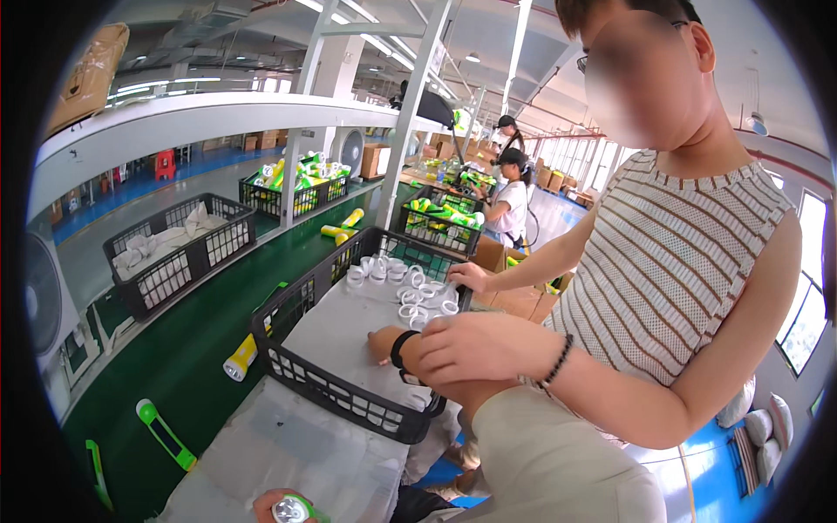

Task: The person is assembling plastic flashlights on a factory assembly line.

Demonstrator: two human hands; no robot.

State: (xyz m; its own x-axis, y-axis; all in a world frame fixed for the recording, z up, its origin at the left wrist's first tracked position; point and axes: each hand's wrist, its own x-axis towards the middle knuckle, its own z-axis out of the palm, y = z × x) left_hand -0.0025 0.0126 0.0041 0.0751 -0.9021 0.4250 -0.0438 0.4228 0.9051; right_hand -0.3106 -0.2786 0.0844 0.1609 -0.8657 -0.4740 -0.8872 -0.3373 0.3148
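Observation:
At the lower edge, my left hand (266, 504) is closed around a flashlight (292, 509) with a round clear lens and green rim. My right hand (378, 345), with a black band on its wrist, reaches over the black plastic crate (336, 399); its fingers are mostly hidden. Grey sheeting (327, 327) lines that crate, and several white rings (410, 296) lie on it beyond my hand. A co-worker's hand (475, 349) lies over my right forearm. That person's other hand (468, 276) is at the crate's far right edge, beside the rings.
A green belt (200, 349) runs along the left, carrying yellow flashlights (240, 359) and a green-and-white part (166, 434). Another lined crate (183, 253) stands beyond it. Crates of green flashlights (301, 183) are farther back. The co-worker (671, 279) stands close on the right.

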